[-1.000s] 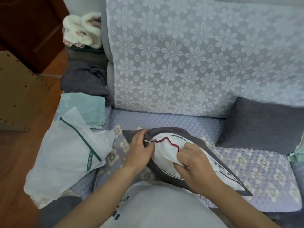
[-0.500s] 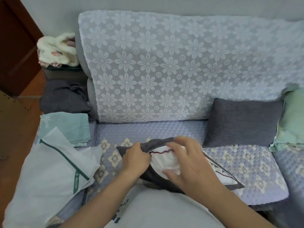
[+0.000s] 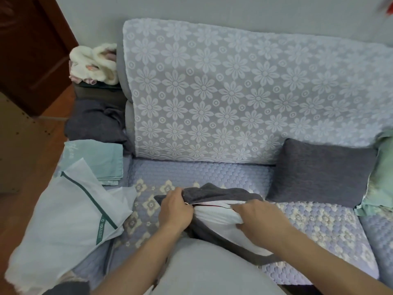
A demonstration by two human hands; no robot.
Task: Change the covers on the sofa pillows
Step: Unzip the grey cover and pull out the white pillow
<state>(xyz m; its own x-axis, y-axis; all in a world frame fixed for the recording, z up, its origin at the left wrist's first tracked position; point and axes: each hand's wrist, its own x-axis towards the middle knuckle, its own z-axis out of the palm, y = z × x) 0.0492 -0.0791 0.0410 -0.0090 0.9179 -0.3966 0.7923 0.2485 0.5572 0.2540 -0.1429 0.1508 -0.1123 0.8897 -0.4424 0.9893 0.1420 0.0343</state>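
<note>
Since a moment ago the right hand (image 3: 258,218) has dropped from over the opening to the white pillow insert (image 3: 214,218), where its fingers and thumb now pinch a fold of the white fabric just below the red-piped seam. Opposite it, the left hand (image 3: 176,207) still grips the left end of the dark grey cover (image 3: 214,191), fingers curled over the edge by the zip pull, so the opening gapes between the two hands. This half-uncovered pillow lies at the front of the sofa seat (image 3: 319,231), against the person's lap. A second grey pillow (image 3: 321,171) leans on the flower-patterned backrest throw (image 3: 234,92) to the right, and a green pillow (image 3: 380,177) sits just beside it at the edge of view. To the left lie a white bag with green trim (image 3: 63,226), a stack of folded green covers (image 3: 100,160) and a crumpled grey cloth (image 3: 95,122).
</note>
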